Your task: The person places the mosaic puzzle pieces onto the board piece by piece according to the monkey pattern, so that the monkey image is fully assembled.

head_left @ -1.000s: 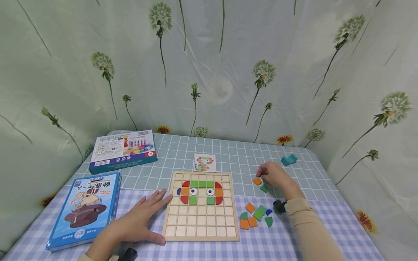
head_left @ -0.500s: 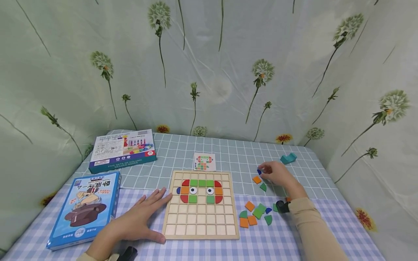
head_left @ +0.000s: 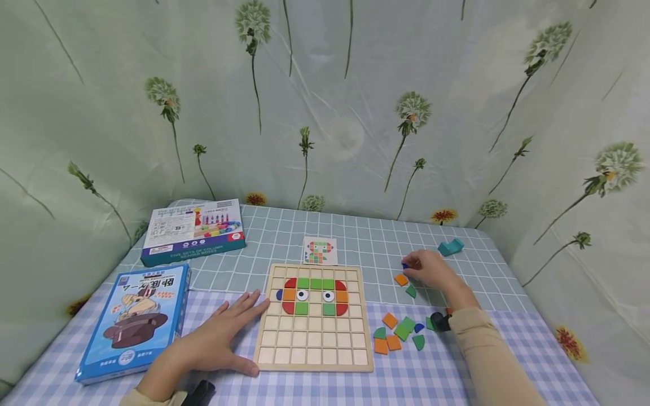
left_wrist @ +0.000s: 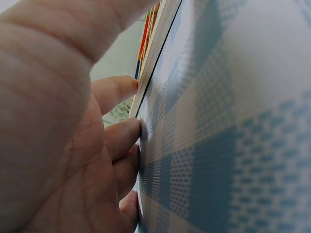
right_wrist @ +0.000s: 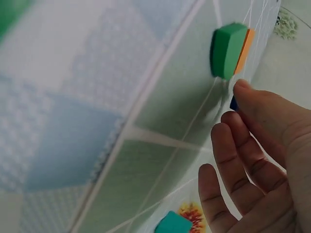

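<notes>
My left hand (head_left: 218,341) lies spread on the checked cloth, fingertips and thumb at the left edge of the wooden grid board (head_left: 313,361). The left wrist view shows the fingertips right at the board's edge. On the board, red, green, orange and blue tiles and two eye tiles (head_left: 302,295) form a face. At the right, my right hand (head_left: 431,269) pinches a small blue tile (right_wrist: 233,103) between thumb and forefinger, close over the cloth and mostly hidden by the fingers. Just in front of that hand lie an orange square (head_left: 401,279) and a green quarter-round tile (head_left: 411,291).
A picture card (head_left: 320,250) lies behind the board. Several loose tiles (head_left: 393,342) are scattered right of it. A teal curved block (head_left: 450,247) is at the back right. Two boxes, one blue (head_left: 133,321) and one white and teal (head_left: 193,228), lie at the left.
The right hand has shifted slightly right, and the blue tile at its fingertips has come into view. A green tile by the right wrist now shows. The left hand has stayed in place.
</notes>
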`<state>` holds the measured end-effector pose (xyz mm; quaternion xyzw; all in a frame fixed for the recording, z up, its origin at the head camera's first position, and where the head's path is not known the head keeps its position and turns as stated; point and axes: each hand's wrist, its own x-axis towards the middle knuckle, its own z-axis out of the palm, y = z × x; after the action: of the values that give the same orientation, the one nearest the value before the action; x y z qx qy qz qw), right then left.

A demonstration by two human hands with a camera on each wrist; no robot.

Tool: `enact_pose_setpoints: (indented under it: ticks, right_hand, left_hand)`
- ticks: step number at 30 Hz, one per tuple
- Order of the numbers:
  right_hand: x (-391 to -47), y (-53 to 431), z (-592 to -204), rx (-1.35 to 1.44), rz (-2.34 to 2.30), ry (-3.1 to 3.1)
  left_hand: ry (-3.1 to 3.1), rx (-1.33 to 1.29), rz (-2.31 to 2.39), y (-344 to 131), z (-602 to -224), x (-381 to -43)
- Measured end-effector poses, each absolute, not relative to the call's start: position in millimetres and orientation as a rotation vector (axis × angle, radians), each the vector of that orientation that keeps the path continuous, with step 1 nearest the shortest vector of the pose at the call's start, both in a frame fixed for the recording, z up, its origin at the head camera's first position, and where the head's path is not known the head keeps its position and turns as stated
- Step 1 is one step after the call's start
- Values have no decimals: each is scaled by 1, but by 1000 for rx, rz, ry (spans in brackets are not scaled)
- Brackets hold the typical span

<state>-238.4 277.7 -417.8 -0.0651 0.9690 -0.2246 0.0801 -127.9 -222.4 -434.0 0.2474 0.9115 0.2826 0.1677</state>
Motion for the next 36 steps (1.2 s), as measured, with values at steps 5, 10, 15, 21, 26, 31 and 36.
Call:
enact_pose_setpoints:
  ticks: [5, 10, 15, 21, 26, 31, 36]
  right_hand:
    - [-229, 264, -411, -278, -689, 2927]
    - [-215, 241, -405, -455, -717, 2947]
    - [-202, 217, -404, -604, -739, 2919]
    - [-190, 195, -402, -663, -741, 2839]
    - [-184, 183, -404, -637, -718, 2827]
    - [-184, 174, -407, -627, -698, 2823]
    - [-184, 169, -409, -638, -688, 2822]
  left_hand:
    - [2602, 716, 800, -223, -434, -128]
    - [2601, 700, 796, -222, -433, -128]
    - [2598, 698, 799, -222, -433, -128]
    - [2599, 712, 800, -222, -433, -127]
    - [2605, 719, 798, -221, -433, -127]
    - [2605, 694, 792, -222, -434, -128]
    - [2603, 692, 791, -222, -434, -128]
